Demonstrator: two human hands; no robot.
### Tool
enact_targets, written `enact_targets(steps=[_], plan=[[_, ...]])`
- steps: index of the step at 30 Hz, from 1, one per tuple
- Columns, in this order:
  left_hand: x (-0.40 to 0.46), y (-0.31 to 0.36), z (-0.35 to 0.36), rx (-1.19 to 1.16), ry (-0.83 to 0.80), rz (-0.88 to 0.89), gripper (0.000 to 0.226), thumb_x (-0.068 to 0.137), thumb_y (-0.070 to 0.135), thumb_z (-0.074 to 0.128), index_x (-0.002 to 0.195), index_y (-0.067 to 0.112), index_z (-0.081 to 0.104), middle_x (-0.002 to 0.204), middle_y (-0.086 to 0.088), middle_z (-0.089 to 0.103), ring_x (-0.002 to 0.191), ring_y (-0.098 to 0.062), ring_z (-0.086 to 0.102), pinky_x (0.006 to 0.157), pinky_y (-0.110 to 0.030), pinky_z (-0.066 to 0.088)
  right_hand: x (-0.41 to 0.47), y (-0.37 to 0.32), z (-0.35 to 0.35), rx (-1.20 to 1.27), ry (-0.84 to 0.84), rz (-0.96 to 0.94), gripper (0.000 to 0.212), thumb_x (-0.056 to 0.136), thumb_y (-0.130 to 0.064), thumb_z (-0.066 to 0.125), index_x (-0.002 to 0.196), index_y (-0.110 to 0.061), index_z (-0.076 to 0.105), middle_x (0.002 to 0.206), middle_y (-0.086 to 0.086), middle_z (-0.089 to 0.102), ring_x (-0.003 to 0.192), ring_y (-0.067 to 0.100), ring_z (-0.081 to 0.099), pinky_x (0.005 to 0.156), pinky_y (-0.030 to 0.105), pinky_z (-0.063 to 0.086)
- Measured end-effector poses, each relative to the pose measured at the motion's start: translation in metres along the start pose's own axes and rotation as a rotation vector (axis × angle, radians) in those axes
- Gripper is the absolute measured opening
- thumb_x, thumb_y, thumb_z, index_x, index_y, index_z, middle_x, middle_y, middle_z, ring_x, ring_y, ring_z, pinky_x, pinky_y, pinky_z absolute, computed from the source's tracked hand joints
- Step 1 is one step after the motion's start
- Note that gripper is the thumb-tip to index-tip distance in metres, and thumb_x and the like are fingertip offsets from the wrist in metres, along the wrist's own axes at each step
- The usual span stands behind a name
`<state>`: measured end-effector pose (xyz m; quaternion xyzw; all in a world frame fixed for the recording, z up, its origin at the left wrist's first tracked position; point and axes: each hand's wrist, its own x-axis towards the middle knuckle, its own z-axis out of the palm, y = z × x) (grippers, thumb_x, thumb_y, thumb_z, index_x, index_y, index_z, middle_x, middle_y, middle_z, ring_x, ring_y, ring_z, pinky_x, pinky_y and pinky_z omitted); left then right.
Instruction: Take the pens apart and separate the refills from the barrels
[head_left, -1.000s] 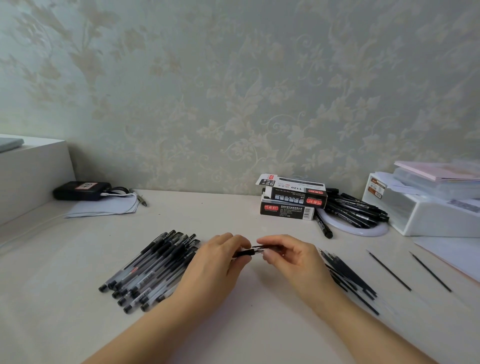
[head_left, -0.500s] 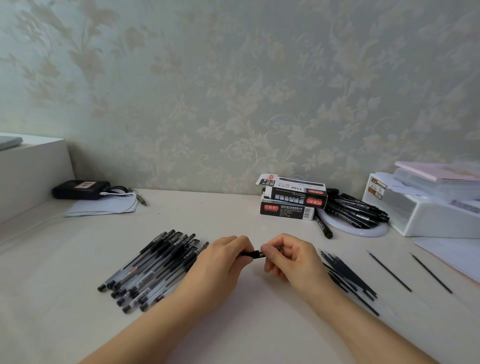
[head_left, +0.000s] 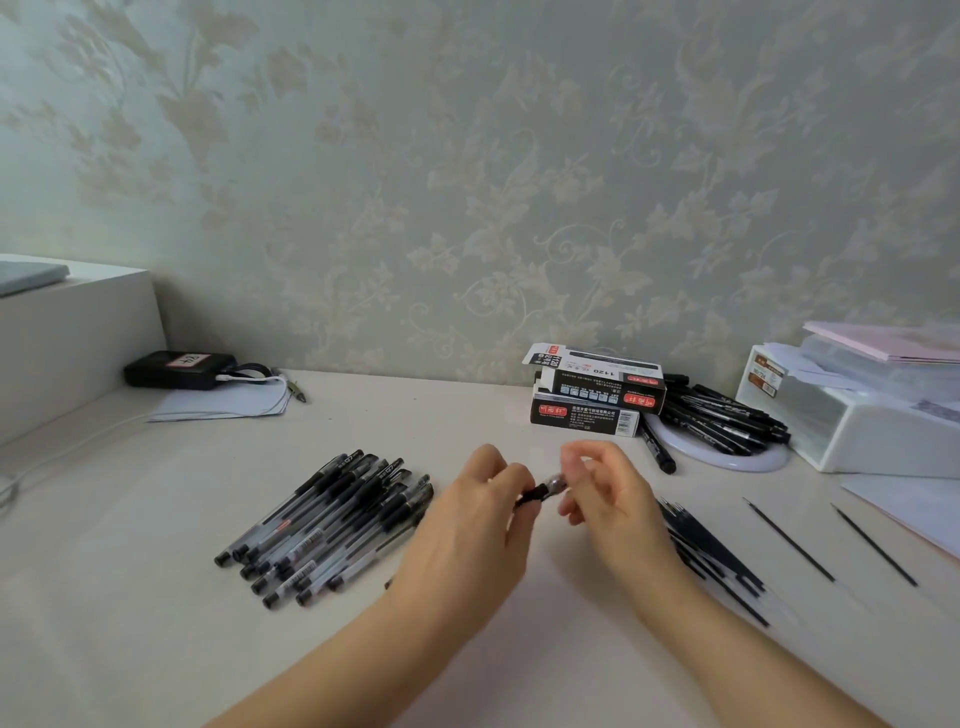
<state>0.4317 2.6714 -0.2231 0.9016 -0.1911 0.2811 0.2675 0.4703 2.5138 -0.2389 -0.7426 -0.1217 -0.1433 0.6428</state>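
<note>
Left hand (head_left: 467, 525) grips black-gripped clear plastic pen (head_left: 532, 493), right hand (head_left: 605, 499) pinches its blurred tip piece (head_left: 557, 483); risk: loosened tip slips from pinch, rolls into refills beside right wrist.

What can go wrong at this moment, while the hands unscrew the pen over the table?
The right hand pinches only the small tip piece; it may slip and roll away. The left hand holds the pen beside the pile of pens, so the loose barrel could get mixed in. The two single refills lie apart and may roll.
</note>
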Motion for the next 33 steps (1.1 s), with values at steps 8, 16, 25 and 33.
enact_targets(steps=[8, 16, 25, 33], plan=[[-0.003, -0.014, 0.005, 0.301, -0.131, -0.022, 0.030, 0.093, 0.016, 0.041, 0.117, 0.031, 0.048, 0.106, 0.008, 0.051, 0.098, -0.018, 0.047, 0.074, -0.028, 0.037, 0.001, 0.004, 0.000, -0.074, 0.033, -0.006, 0.015, 0.097, -0.039, 0.052, 0.092, -0.028, 0.061, 0.079, -0.005, 0.068, 0.063, 0.005, 0.060, 0.061, 0.015, 0.049], [0.000, -0.025, 0.003, 0.410, -0.184, -0.056, 0.021, 0.096, 0.023, 0.043, 0.110, 0.032, 0.055, 0.107, 0.008, 0.043, 0.097, -0.018, 0.043, 0.070, -0.026, 0.025, -0.001, 0.001, 0.000, -0.091, 0.027, 0.004, 0.017, 0.097, -0.035, 0.052, 0.091, -0.023, 0.063, 0.079, -0.003, 0.068, 0.064, 0.005, 0.059, 0.062, 0.017, 0.050], [0.001, -0.050, -0.007, 0.449, -0.114, -0.209, 0.019, 0.097, 0.034, 0.047, 0.110, 0.037, 0.060, 0.109, 0.010, 0.041, 0.100, -0.017, 0.041, 0.076, -0.028, 0.026, 0.000, 0.004, -0.001, -0.089, -0.005, 0.006, 0.016, 0.098, -0.033, 0.053, 0.091, -0.023, 0.064, 0.078, -0.004, 0.068, 0.065, 0.005, 0.059, 0.063, 0.018, 0.050], [0.001, -0.040, -0.010, 0.339, -0.083, -0.146, 0.022, 0.095, 0.037, 0.049, 0.115, 0.034, 0.058, 0.116, 0.010, 0.045, 0.105, -0.015, 0.047, 0.082, -0.027, 0.034, 0.000, 0.003, -0.001, -0.081, 0.009, -0.003, 0.015, 0.098, -0.031, 0.054, 0.090, -0.023, 0.064, 0.077, -0.004, 0.068, 0.064, 0.005, 0.059, 0.063, 0.017, 0.050]])
